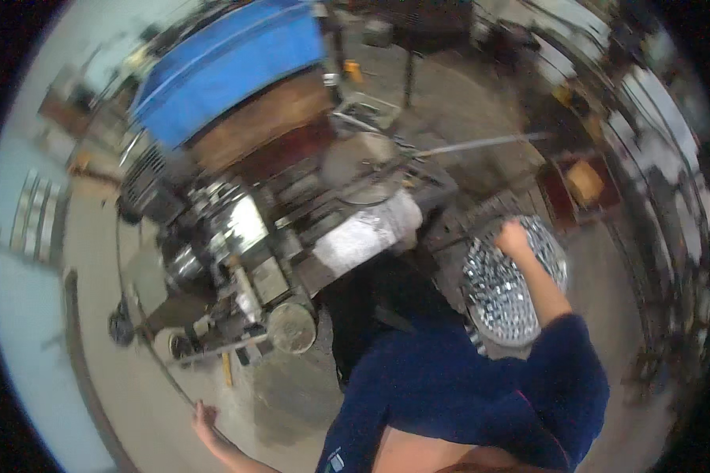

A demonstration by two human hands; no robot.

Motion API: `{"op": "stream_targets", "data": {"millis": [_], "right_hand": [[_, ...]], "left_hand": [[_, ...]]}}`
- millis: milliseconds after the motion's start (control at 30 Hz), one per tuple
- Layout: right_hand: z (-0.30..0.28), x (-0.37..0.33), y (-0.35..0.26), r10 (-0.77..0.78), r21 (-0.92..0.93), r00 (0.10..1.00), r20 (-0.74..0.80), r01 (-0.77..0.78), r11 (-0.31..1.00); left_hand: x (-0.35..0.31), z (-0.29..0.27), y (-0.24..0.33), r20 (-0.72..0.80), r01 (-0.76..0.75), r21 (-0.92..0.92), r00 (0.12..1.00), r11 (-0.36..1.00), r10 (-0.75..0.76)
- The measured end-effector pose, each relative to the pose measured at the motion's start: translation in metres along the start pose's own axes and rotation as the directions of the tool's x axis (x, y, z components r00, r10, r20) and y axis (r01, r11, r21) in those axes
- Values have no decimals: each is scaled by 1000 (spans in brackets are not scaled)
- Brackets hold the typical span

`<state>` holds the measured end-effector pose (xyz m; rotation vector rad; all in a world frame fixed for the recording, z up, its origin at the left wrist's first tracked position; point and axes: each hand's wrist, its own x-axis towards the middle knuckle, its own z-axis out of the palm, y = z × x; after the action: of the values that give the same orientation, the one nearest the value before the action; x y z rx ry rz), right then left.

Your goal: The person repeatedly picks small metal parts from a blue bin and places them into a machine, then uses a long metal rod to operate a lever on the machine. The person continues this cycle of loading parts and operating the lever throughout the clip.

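Note:
My left hand [205,416] is closed at the lower left, around the end of a long thin lever [168,369] that runs up to a bench machine [237,229]. Over the far part of a round tray [521,342] on my right is my right hand [513,236], its fingers drawn together. The tray is filled with many small shiny metal parts [497,292]. Blur hides whether a part is between the right fingers.
A white cloth or wrap [367,236] covers part of the bench in front of me. Behind it stands a big blue bin [229,67]. A round tin [292,328] sits by the machine's near side. A dark red box [580,189] lies beyond the tray.

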<state>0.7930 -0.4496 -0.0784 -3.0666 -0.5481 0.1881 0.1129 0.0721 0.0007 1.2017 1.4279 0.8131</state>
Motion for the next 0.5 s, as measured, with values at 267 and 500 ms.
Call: {"op": "stream_targets", "data": {"millis": [267,500], "right_hand": [[79,37,82,101,-86,994,48,-97,992],[7,20,-8,154,108,985,78,-162,981]], "left_hand": [[-4,9,0,14,-25,23,1000,999,25],[-21,7,14,-27,-43,-26,999,999,43]]}}
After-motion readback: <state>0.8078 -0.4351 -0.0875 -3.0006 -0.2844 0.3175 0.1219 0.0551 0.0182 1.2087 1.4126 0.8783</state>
